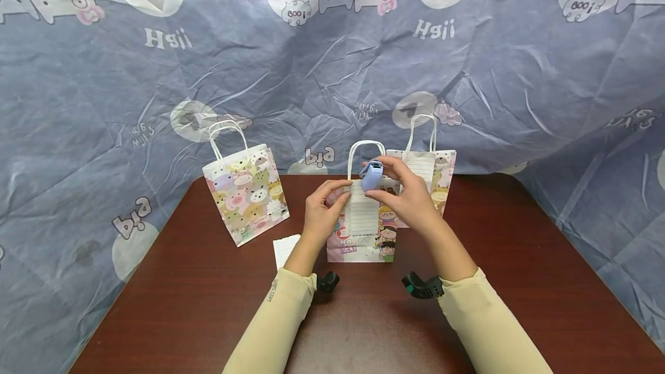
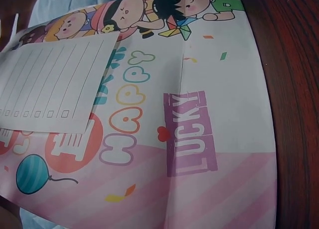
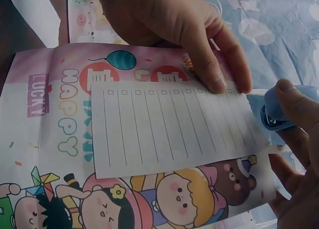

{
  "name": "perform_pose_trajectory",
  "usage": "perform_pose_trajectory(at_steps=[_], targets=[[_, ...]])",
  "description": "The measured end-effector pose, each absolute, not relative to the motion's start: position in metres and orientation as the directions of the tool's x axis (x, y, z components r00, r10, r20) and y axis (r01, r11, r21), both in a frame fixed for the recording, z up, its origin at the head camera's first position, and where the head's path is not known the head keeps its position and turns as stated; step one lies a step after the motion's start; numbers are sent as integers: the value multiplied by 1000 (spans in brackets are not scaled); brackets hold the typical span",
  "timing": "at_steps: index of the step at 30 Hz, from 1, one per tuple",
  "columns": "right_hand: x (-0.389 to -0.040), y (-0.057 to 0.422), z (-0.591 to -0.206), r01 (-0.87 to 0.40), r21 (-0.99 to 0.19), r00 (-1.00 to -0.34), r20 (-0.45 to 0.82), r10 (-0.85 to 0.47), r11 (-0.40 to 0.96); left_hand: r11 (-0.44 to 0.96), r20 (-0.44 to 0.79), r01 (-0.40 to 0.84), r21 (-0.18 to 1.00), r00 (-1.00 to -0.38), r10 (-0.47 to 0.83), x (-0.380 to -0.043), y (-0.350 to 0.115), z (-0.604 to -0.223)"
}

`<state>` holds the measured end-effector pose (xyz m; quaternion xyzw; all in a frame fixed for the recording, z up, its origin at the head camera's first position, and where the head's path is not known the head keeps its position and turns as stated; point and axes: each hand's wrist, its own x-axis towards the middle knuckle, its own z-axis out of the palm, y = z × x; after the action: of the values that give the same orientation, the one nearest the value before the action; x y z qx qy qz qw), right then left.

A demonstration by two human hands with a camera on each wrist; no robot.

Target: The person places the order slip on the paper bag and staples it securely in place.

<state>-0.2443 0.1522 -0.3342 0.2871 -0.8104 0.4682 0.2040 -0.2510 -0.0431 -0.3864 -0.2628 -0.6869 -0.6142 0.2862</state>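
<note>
"Arms?"

"Left forearm (image 1: pixel 272 319) and right forearm (image 1: pixel 493 322) reach forward, slanting inward. Wrists (image 1: pixel 302 255) bare."

"Left hand?"

"Left hand (image 1: pixel 323 206): pinching, thumb (image 1: pixel 340 204) below index finger (image 1: pixel 335 184) in head view."

"Right?"

"Right hand (image 1: pixel 410 192) just beside, slightly higher. Fingers (image 1: pixel 396 166) curled above, thumb opposed below, gripping."

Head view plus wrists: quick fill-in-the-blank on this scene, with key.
1. The stapler in the right grip is light ____.
2. The left grip holds a sheet printed with long, parallel ____.
3. The purple label on the middle bag reads ____.
4. The head view shows ____ paper bags in all.
Missing: blue; lines; LUCKY; three.
</note>
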Motion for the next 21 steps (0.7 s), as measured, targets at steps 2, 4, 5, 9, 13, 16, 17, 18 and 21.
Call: perform_pose_trajectory(at_steps=[2, 4, 5, 9, 13, 16, 17, 18, 21], targets=[[-246, 150, -335, -649, -641, -759, 589, -279, 410, 107, 719, 716, 690, -695, 10, -251, -43, -386], [-247, 149, -336, -635, -643, -770, 574, -280, 428, 103, 719, 716, 691, -695, 12, -251, -43, -386], [-248, 149, -336, -630, -643, -774, 568, -281, 435, 101, 718, 715, 692, -696, 12, -251, -43, -386], [-249, 148, -335, -608, -641, -791, 543, -283, 468, 103, 714, 712, 695, -700, 18, -249, -43, -385], [-249, 148, -333, -603, -617, -793, 530, -299, 506, 115, 720, 717, 688, -694, 22, -248, -43, -384], [-249, 148, -329, -598, -595, -797, 513, -320, 537, 120, 724, 721, 683, -689, 22, -248, -42, -384], [-250, 148, -328, -595, -590, -800, 503, -328, 546, 122, 725, 722, 681, -688, 21, -249, -42, -384], [-250, 148, -327, -594, -585, -801, 494, -338, 553, 121, 726, 722, 681, -687, 19, -251, -42, -386], [-252, 147, -325, -594, -555, -802, 467, -374, 582, 124, 721, 717, 686, -692, 9, -258, -42, -394]])
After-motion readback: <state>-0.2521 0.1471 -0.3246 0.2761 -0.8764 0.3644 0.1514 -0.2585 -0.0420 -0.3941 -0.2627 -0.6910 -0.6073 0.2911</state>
